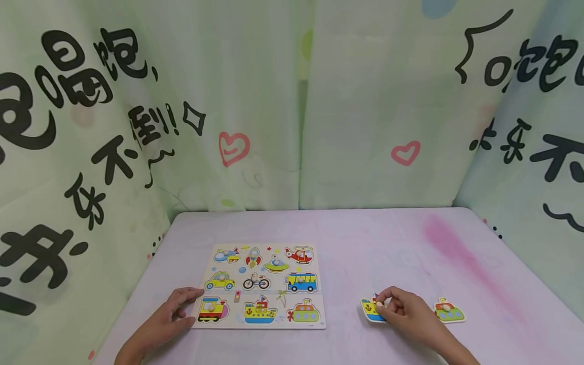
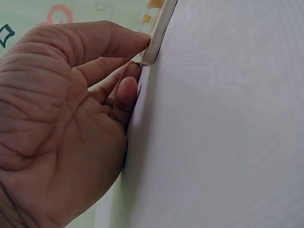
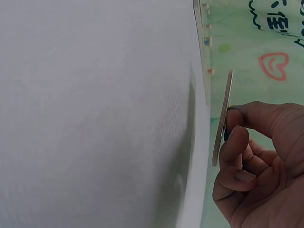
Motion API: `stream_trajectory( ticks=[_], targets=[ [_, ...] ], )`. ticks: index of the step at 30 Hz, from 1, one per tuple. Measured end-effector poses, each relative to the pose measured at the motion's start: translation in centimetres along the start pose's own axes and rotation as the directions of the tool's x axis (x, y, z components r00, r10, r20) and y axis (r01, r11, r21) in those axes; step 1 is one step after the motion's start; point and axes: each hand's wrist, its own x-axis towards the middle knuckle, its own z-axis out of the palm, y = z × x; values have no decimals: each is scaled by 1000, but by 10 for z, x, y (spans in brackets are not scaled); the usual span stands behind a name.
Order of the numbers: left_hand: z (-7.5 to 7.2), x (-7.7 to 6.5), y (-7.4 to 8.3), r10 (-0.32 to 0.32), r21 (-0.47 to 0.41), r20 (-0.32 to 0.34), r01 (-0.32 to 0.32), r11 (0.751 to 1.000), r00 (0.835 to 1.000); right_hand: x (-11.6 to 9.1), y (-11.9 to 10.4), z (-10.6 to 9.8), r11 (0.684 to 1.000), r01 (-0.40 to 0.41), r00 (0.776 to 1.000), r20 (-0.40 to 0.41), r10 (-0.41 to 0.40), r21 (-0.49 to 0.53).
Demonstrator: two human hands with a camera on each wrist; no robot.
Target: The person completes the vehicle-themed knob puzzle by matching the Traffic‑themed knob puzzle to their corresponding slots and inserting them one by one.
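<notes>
A knobbed puzzle board [image 1: 231,290] with vehicle pictures lies flat, left of centre. My left hand [image 1: 166,314] rests at its lower left corner, fingers and thumb against the edge. In the left wrist view the left hand [image 2: 71,109] touches the board's corner [image 2: 154,50]. My right hand [image 1: 408,310] pinches a ship puzzle piece [image 1: 371,310], right of the board. The right wrist view shows this thin piece [image 3: 223,123] edge-on, held up off the table by the right hand [image 3: 261,156]. Its knob is hidden behind the fingertips. A submarine piece [image 1: 450,313] lies beside the right hand.
The table [image 1: 374,243] has a white cover with a pink stain [image 1: 451,248] at the right. A pale green curtain [image 1: 274,91] with black writing and red hearts hangs behind and at both sides. Rows of knobs [image 3: 207,42] stand on the board in the right wrist view.
</notes>
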Motion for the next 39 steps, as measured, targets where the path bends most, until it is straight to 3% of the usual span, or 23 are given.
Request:
stream_trajectory(
  ticks=[12, 22, 32, 39],
  targets=[
    [0, 1, 0, 2, 13, -4, -2, 1000, 1000, 2, -17, 18, 999, -35, 991, 131, 30, 40],
    [1, 0, 3, -17, 8, -13, 17, 1000, 1000, 0, -38, 34, 997, -70, 954, 293, 60, 24],
    [1, 1, 1, -47, 17, -12, 47, 999, 999, 3, -53, 37, 998, -21, 950, 311, 4, 51],
    [1, 1, 2, -21, 12, -10, 21, 1000, 1000, 9, -61, 47, 997, -12, 941, 338, -12, 71]
  ],
)
